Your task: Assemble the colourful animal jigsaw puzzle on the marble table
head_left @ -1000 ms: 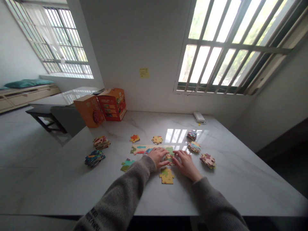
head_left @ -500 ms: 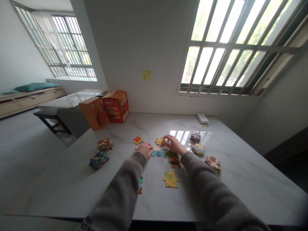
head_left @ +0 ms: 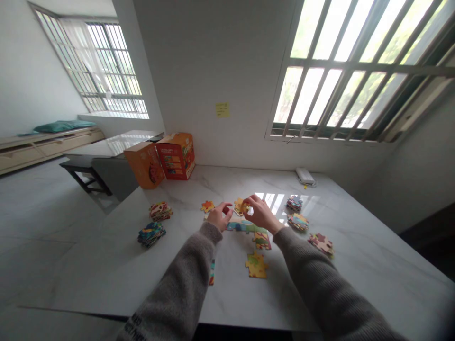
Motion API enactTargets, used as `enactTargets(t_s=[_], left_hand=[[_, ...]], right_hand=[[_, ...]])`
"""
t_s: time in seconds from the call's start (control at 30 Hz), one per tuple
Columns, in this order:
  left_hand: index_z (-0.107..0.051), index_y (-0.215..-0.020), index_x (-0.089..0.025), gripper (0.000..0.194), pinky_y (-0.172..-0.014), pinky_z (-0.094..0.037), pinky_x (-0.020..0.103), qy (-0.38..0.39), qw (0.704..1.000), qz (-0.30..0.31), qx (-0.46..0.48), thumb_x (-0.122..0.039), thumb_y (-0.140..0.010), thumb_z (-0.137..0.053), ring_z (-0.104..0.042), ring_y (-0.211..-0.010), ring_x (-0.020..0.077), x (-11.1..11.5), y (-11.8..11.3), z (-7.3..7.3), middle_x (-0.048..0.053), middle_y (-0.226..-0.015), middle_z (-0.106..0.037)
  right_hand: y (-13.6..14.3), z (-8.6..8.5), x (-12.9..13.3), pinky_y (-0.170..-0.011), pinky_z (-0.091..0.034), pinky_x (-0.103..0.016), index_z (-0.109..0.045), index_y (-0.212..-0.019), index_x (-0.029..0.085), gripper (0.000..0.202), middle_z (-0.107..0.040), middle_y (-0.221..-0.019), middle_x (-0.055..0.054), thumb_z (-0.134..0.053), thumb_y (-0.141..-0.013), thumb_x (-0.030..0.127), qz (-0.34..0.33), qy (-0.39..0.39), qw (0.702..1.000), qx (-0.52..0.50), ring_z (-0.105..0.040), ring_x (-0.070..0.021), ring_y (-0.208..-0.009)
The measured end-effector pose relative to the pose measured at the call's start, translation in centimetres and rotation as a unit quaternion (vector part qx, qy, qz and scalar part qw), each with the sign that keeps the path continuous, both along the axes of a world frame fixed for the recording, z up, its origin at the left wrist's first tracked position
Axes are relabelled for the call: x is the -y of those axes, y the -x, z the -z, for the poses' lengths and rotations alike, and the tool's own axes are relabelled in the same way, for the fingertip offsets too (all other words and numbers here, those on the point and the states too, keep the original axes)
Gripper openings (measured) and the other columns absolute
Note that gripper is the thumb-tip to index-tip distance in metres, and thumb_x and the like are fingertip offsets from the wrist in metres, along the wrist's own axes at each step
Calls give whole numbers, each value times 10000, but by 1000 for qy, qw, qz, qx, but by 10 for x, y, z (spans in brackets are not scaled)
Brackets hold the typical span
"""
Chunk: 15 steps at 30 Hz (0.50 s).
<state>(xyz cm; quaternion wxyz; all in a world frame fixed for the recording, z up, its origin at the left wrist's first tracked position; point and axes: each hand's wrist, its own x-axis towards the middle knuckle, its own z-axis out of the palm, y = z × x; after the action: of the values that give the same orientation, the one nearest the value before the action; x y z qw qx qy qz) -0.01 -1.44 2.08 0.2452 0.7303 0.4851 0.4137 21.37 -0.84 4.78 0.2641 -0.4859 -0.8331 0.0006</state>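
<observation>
My right hand [head_left: 259, 211] pinches a yellow puzzle piece [head_left: 245, 207] just over a small pile of yellow pieces [head_left: 239, 204]. My left hand [head_left: 221, 217] is raised beside that pile, thumb and fingers apart, holding nothing. Below the hands lies a joined strip of pieces [head_left: 239, 226], which turns down on its right side to a red and green piece [head_left: 262, 240]. An orange piece [head_left: 207, 205] rests behind my left hand. Nearer to me is a loose yellow-green piece [head_left: 256, 264]. Another piece [head_left: 212, 272] is partly hidden by my left sleeve.
Two piece stacks [head_left: 160, 210] [head_left: 151, 234] stand on the left of the marble table [head_left: 106, 265]. Three more stacks [head_left: 294, 203] [head_left: 297, 222] [head_left: 321, 244] are on the right. Orange boxes [head_left: 145, 165] [head_left: 177, 156] and a white device [head_left: 305, 176] sit at the back.
My left hand has lifted off the table and spread its fingers. My right hand now holds a yellow piece up from the pile. The view has shifted slightly.
</observation>
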Motion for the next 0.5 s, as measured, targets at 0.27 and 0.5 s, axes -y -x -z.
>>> enactTargets(t_s=[0.27,0.5], left_hand=[[-591,-1019,-168,421,-606,-514,225,65,943,117,306,-458,-770,-768,-628,-647,114,13,-16,-11,-11,-733,-646],[-630,-828,-142,498,-673,-553,284,124,924,141,333,-553,-646,-845,-671,-716,158,20,-23,-13,42,-779,-715]], right_hand=[[19,1,62,-784,-530,-353,-592,-1079,226,208,-580,-972,-63,-608,-886,301,-40,6,959,-281,-598,-194,-843],[13,1,72,-592,-511,-272,-563,-1224,238,333,-576,-761,23,-526,-931,392,-67,170,864,-469,-569,-134,-634]])
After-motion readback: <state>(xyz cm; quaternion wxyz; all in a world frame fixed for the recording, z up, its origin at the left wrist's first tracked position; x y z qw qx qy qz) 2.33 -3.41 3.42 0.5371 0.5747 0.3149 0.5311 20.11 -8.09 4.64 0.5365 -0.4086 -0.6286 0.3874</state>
